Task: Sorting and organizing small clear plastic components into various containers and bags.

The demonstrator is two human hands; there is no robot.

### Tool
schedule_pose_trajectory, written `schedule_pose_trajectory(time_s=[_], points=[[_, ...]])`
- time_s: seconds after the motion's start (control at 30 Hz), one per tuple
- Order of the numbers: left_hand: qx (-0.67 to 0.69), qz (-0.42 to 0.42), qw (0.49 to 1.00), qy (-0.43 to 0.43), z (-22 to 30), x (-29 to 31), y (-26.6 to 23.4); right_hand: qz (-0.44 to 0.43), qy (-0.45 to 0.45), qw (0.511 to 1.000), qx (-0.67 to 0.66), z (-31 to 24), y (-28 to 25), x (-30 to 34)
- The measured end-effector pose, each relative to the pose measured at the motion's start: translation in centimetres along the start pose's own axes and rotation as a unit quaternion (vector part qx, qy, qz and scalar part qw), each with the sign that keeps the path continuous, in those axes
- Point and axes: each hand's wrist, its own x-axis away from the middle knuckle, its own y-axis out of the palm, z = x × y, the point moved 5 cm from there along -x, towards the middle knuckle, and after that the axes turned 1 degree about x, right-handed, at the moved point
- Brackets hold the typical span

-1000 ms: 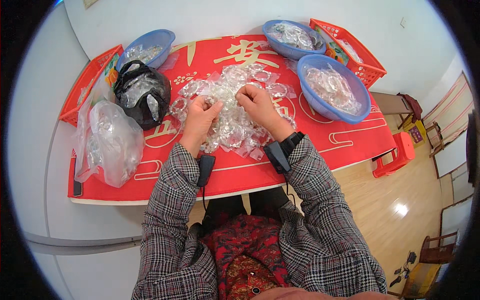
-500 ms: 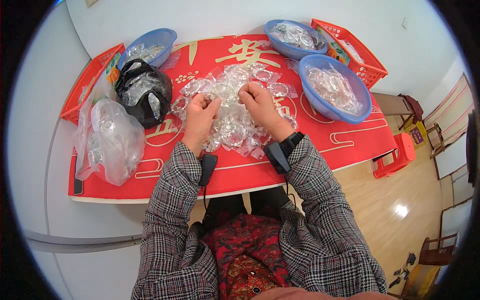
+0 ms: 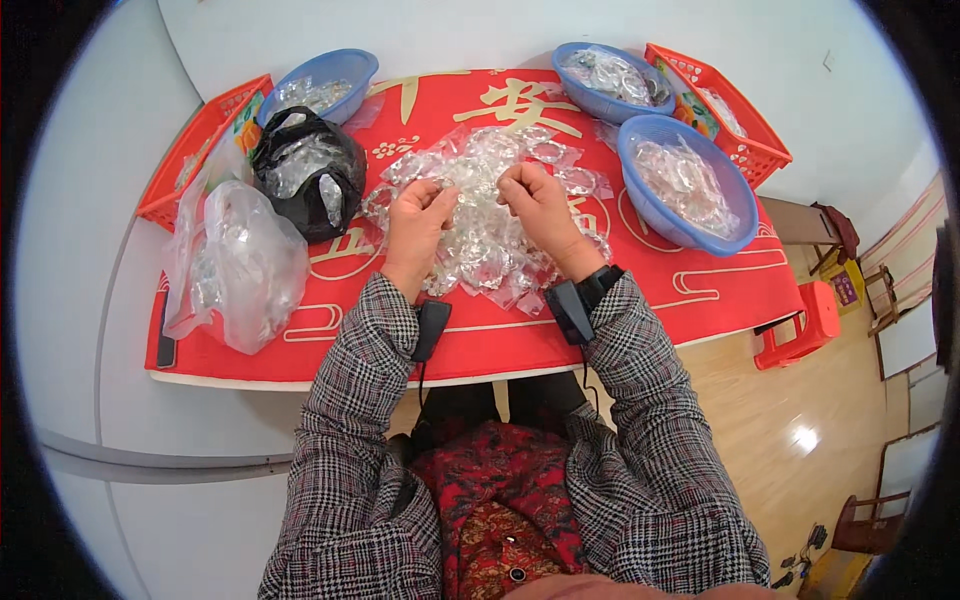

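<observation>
nearest are the person's plaid sleeves, each wrist wearing a dark strap, reaching over the near edge of the surface (image 3: pixel 700 290), which is covered in a red cloth. the left hand (image 3: pixel 418 222) is curled, its fingers pinched on one small clear packet from the pile; the right hand (image 3: pixel 535 203) is also curled closed, fingertips drawn together on a packet just beside the left. whether both grip the same piece is too small to tell.

both hands rest on the pile of clear packets (image 3: pixel 490 215), which lies spread at the middle of the cloth and is still broad, so by my judgement much handling is left. to the left sit a bulging clear plastic bag (image 3: pixel 245 265) and, just beyond it, an open black bag (image 3: pixel 310 180), both holding similar clear pieces. at the right a large blue basin (image 3: pixel 685 185) is well filled with them. farther off stand two smaller blue bowls, far left (image 3: pixel 322 85) and far right (image 3: pixel 610 82), each partly filled, with an orange basket (image 3: pixel 720 110) at the far right corner and another orange basket (image 3: pixel 195 150) on the left. the filled containers suggest a good share is already done.
</observation>
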Motion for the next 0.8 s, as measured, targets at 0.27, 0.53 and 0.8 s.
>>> schedule_pose_trajectory(time_s=[0.27, 0.53, 0.8], points=[[0.015, 0.007, 1.0, -0.003, -0.17, 0.02, -0.16, -0.002, 0.007, 1.0, 0.004, 0.57, -0.15, -0.17], [0.017, 0.0, 1.0, 0.001, -0.08, 0.06, -0.04, 0.002, -0.002, 1.0, 0.023, 0.13, -0.26, -0.08], [0.009, 0.009, 1.0, 0.001, -0.25, 0.18, -0.16, 0.013, -0.01, 1.0, 0.021, 0.33, -0.44, -0.22]])
